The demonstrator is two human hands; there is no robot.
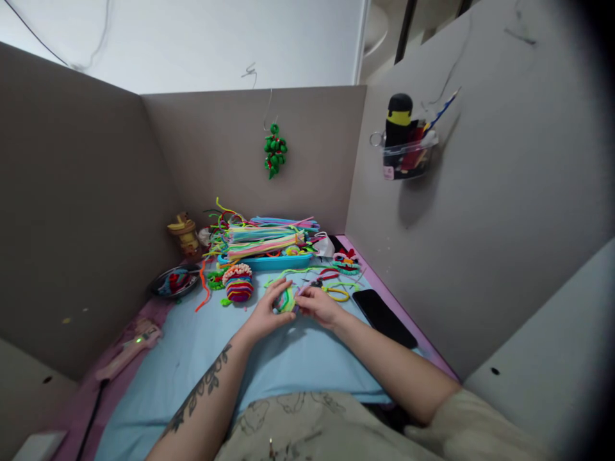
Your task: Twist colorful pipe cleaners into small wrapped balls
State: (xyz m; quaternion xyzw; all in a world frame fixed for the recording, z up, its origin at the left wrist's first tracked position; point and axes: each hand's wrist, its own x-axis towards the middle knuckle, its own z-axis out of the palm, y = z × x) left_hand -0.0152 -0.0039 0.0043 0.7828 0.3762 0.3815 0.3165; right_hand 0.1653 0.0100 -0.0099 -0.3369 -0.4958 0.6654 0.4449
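Nearest my camera I have the pale beige patterned shirt (pixel 307 429), with both forearms reaching forward over the light blue cloth (pixel 192 365). Off to my left, a pink glue gun (pixel 132 349) with a green light lies at the cloth's edge. Ahead, above the cloth, I have the small round striped piece of fuzzy pastel stems (pixel 286 301) between the two hands. My left hand (pixel 270 309) curves around it, thumb and fingers on opposite sides; my right hand (pixel 319 306) pinches at its right edge, where a lilac stem (pixel 308 288) sticks up, though I can't tell exactly what the fingertips grip. A flat black phone (pixel 384 317) lies to the right of that hand, and yellow-handled scissors (pixel 337 294) lie just beyond it. Farther left I see a rounded, multicoloured striped fuzzy piece (pixel 239 285) and a dark round bowl (pixel 166 288). Behind these, bundled pastel fuzzy stems (pixel 269 237) are heaped over a bright blue tray (pixel 273 263). Farthest out, a green beaded-looking ornament (pixel 275 152) hangs against the grey back panel (pixel 202 147).
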